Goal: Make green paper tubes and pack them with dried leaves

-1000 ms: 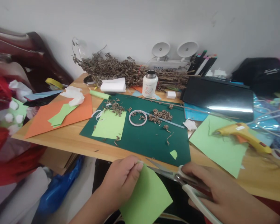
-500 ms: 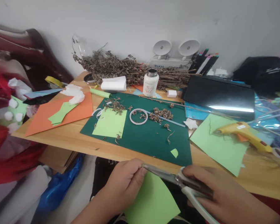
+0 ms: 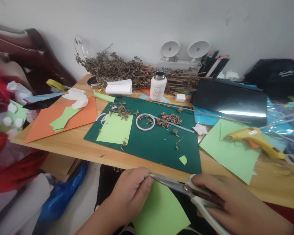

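Note:
My left hand (image 3: 131, 192) pinches the upper edge of a light green paper sheet (image 3: 160, 212), held in front of the table's near edge. My right hand (image 3: 232, 204) grips white-handled scissors (image 3: 186, 188). Their blades lie closed along the paper's top edge, with the tips touching my left fingers. On the table beyond lies a dark green cutting mat (image 3: 149, 140) with a light green square (image 3: 115, 129), a tape ring (image 3: 145, 121), dried plant bits (image 3: 170, 119) and a small green scrap (image 3: 183, 160).
A yellow glue gun (image 3: 256, 138) rests on a green sheet (image 3: 229, 153) at the right. A black folder (image 3: 229, 102), white bottle (image 3: 157, 86), dried twigs (image 3: 127, 71) and paper roll (image 3: 119, 88) line the back. Orange paper (image 3: 61, 119) lies left; red and blue bags sit beside the table.
The scissor blades have closed and slid left along the paper's top edge to my left fingers. Both hands and the paper dropped slightly in view.

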Available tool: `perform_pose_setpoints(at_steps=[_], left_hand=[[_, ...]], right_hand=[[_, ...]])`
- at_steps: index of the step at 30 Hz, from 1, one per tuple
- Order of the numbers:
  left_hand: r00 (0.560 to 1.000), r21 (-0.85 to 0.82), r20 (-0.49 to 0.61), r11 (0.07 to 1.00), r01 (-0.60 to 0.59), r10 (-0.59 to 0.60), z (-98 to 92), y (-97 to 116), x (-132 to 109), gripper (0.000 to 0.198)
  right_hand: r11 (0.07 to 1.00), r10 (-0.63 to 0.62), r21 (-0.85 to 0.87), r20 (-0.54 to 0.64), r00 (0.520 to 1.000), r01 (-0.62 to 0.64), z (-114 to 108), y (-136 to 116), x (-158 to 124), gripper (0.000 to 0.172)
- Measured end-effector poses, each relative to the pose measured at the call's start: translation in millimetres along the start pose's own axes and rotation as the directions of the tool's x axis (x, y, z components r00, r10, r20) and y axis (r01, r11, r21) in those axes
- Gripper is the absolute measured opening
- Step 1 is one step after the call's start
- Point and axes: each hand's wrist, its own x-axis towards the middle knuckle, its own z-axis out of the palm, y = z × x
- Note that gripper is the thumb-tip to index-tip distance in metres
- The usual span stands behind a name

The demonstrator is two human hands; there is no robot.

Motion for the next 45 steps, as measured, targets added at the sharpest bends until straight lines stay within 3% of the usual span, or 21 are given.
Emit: perform_pose_setpoints(at_steps=[8, 15, 21, 25, 31, 34, 38, 45], left_hand=[[0.997, 0.056, 0.001, 0.995, -0.082, 0.082, -1.7, 6, 1, 0.030], [0.995, 0.012, -0.019, 0.995, -0.102, 0.102, 0.1, 8, 0, 0.029], [0.992, 0.033, -0.039, 0.992, -0.120, 0.121, 0.6, 7, -1, 0.027], [0.993, -0.003, -0.019, 0.993, -0.115, 0.115, 0.7, 6, -1, 0.027], [0.998, 0.033, -0.028, 0.998, -0.057, 0.058, 1.7, 7, 1, 0.030], [0.999, 0.024, -0.041, 1.000, -0.016, 0.017, 2.2, 6, 2, 0.029], [0.998, -0.042, -0.050, 0.998, 0.043, -0.046, 4.0, 2, 2, 0.028], [0.977, -0.174, -0.039, 0.964, 0.201, -0.211, 6.9, -3, 4, 0.031]], right_hand=[[1.000, -0.023, -0.001, -0.010, 1.000, 0.023, -1, -1, -3, 0.024], [0.999, -0.035, -0.029, -0.047, 0.998, 0.034, 2, -1, -5, 0.026], [0.998, -0.052, -0.027, 0.015, 0.999, 0.053, -1, -2, -3, 0.025], [0.998, -0.044, -0.046, -0.003, 0.999, 0.044, -3, -2, -3, 0.026], [0.999, -0.003, -0.036, 0.006, 1.000, 0.003, 0, 3, 1, 0.022], [0.998, 0.038, 0.057, -0.057, 0.998, -0.035, 1, 10, 4, 0.012], [0.982, 0.071, 0.183, -0.169, 0.983, -0.039, 1, 16, 5, 0.014], [0.978, 0.111, 0.186, -0.084, 0.990, -0.094, 2, 14, 8, 0.019]])
